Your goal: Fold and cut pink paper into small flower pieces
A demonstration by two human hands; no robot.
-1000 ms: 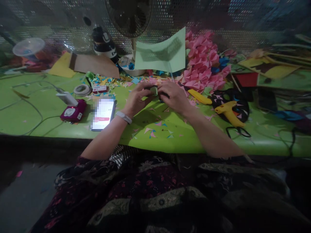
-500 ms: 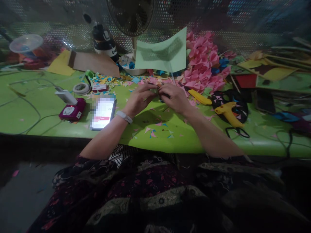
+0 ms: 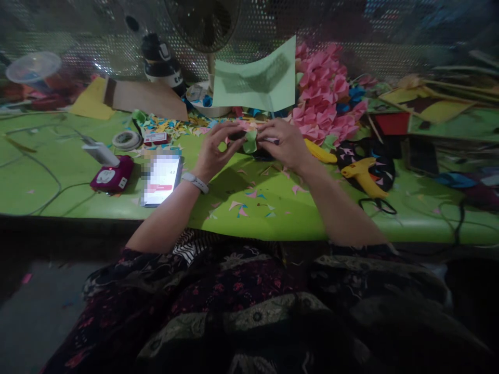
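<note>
A small light-green paper piece [image 3: 250, 142], curled like a petal, sits between my two hands above the table. My left hand [image 3: 220, 148] pinches its left side with thumb and fingertips, a pale band round the wrist. On its other side my right hand [image 3: 284, 143] has its fingers closed at the paper's right edge. A dark item partly shows beneath the fingers, too hidden to name. Behind my hands stand a folded light-green sheet [image 3: 255, 83] and a heap of pink folded paper pieces [image 3: 322, 96].
Paper scraps [image 3: 247, 205] lie on the green table [image 3: 70, 197]. To the left are a lit phone [image 3: 161, 179], a purple adapter [image 3: 113, 174] and a tape roll [image 3: 127, 139]. A yellow glue gun [image 3: 364, 176], scissors [image 3: 377, 206] and a yellow-handled cutter [image 3: 322, 152] lie right.
The green paper piece, mostly covered by my fingers half a second ago, now shows as a curled shape. My hands have moved slightly apart, and the view has shifted a little.
</note>
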